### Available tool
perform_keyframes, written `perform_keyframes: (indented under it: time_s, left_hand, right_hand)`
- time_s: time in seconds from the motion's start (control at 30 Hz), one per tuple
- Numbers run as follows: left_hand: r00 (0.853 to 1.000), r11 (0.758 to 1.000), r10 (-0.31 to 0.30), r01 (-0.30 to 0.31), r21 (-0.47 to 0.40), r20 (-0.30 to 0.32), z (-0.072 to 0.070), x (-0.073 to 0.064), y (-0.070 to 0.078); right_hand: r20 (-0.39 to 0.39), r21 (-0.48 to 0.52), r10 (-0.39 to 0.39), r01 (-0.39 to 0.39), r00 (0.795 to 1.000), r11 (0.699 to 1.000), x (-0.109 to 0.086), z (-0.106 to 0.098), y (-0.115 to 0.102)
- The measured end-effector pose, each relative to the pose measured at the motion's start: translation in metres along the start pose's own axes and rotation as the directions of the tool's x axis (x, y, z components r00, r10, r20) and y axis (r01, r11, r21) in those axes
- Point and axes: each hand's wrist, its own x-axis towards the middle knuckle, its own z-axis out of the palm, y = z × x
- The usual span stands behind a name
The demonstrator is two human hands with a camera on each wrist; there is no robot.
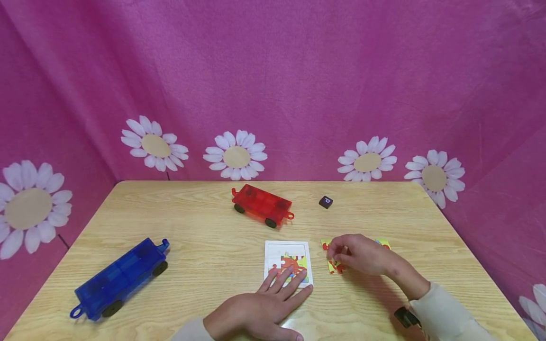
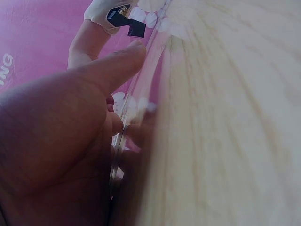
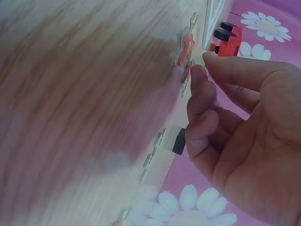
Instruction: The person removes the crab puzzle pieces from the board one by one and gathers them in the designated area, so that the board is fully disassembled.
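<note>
A small white-framed jigsaw puzzle (image 1: 269,251) lies on the table, its lower right part filled with red, yellow and blue pieces. My left hand (image 1: 273,308) rests with spread, straight fingers over the board's lower edge, covering some of the picture. To the board's right, my right hand (image 1: 362,254) is above loose puzzle pieces (image 1: 325,244), fingers bent and thumb near the index fingertip. In the right wrist view, puzzle pieces (image 3: 184,47) lie right beside those fingertips, and I see nothing between them. Another piece (image 1: 383,243) shows partly behind the right hand.
Behind the board stands a red toy wagon (image 1: 262,203), and a blue one (image 1: 121,279) is at the left. A small black tile (image 1: 326,202) marked with a letter lies at the back. A pink flowered cloth (image 1: 273,85) hangs around the wooden table (image 1: 192,213).
</note>
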Motion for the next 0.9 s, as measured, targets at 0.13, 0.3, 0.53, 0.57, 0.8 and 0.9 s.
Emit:
perform_keyframes:
  time_s: [0.13, 0.3, 0.53, 0.57, 0.8, 0.9]
  left_hand:
    - [1.0, 1.0, -0.005, 0.005, -0.019, 0.011, 0.0, 0.0, 0.0]
    - [0.999, 0.999, -0.015, 0.016, -0.037, 0.028, -0.001, 0.002, -0.001]
    - [1.0, 1.0, -0.009, 0.009, -0.004, 0.015, 0.001, 0.002, -0.002]
    - [1.0, 1.0, -0.007, 0.007, -0.002, 0.013, 0.001, 0.001, -0.002]
    - [1.0, 1.0, -0.001, 0.001, -0.02, 0.014, 0.002, 0.002, -0.003]
    - [1.0, 1.0, -0.004, 0.005, -0.016, 0.017, 0.002, 0.002, -0.003]
  right_hand:
    - [-0.007, 0.001, 0.007, -0.007, 1.0, 1.0, 0.002, 0.0, -0.002]
    - [-0.035, -0.014, -0.035, 0.034, 0.999, 0.999, 0.007, 0.001, -0.008]
    - [-0.044, -0.06, -0.109, 0.106, 0.993, 0.993, 0.023, 0.007, -0.024]
    - [-0.042, -0.066, -0.117, 0.115, 0.992, 0.991, 0.026, 0.008, -0.026]
    - [0.01, -0.102, -0.157, 0.157, 0.988, 0.982, 0.046, 0.02, -0.043]
    - [0.034, -0.115, -0.159, 0.162, 0.987, 0.98, 0.053, 0.026, -0.046]
